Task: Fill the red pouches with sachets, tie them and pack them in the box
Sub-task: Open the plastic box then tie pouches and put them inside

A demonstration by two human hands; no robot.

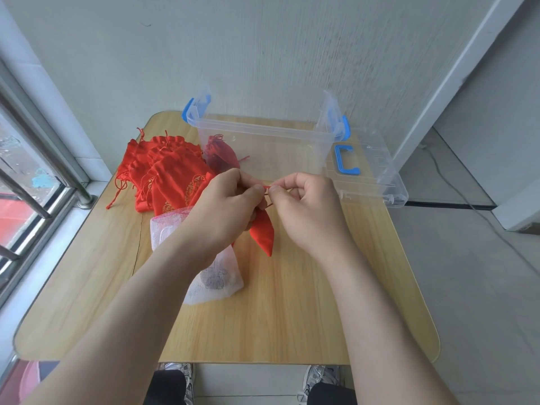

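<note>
Over mid-table, between my hands: one red pouch (263, 229), plump, neck up, tail pointing down and to my right. Whether its tip touches the table (292, 317) I cannot tell. It looks filled, though no sachet shows through the cloth.

The cord (267, 187) comes out of the neck and runs across between both hands. My left hand (225, 206) is curled, thumb and forefinger pinching the cord close to the neck. My right hand (306, 206) is curled too and pinches the same cord just beside the left. The fingertips (274, 190) of the two hands nearly meet. I read the step as tying, with the knot not yet finished.

Done so far: a packed pouch (219, 154), neck drawn shut, lies at the left end of the box (263, 133) and shows through the clear wall. I see no other in there.

Left to do: finish this knot and put this one in the box. Then the pile (163, 171) of flat red ones, just left of the box, several deep, count unclear. White mesh sachets (216, 282) lie under my left forearm, at least two, waiting.

I judge the task early, most of it ahead.

The lid (374, 173) lies off, right of the box, blue handle up. The window (29, 171) is at far left.
</note>
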